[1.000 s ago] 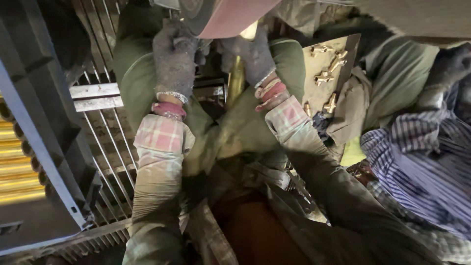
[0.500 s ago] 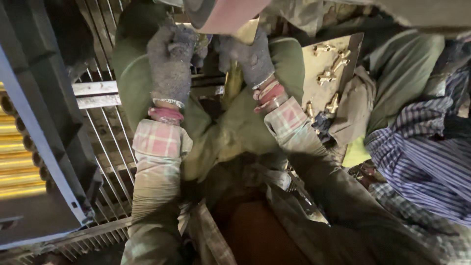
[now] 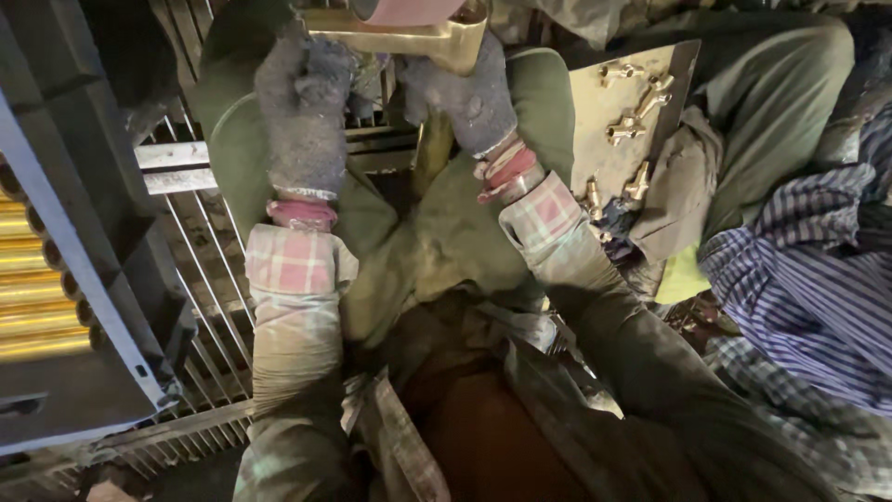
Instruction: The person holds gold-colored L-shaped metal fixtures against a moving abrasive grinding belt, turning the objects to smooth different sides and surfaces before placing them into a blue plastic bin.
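Both hands wear fuzzy dark grey knit gloves, left hand [image 3: 302, 116] and right hand [image 3: 465, 98], with pink-red bangles at the wrists. Sleeves are grimy olive with pink-and-white checked cuffs, and the trousers are the same dusty olive.

Small brass fittings [image 3: 635, 125] on tilted metal plate [image 3: 595, 102] — stacked brass tubes [image 3: 32, 307] far left, beside metal grate [image 3: 200, 251].
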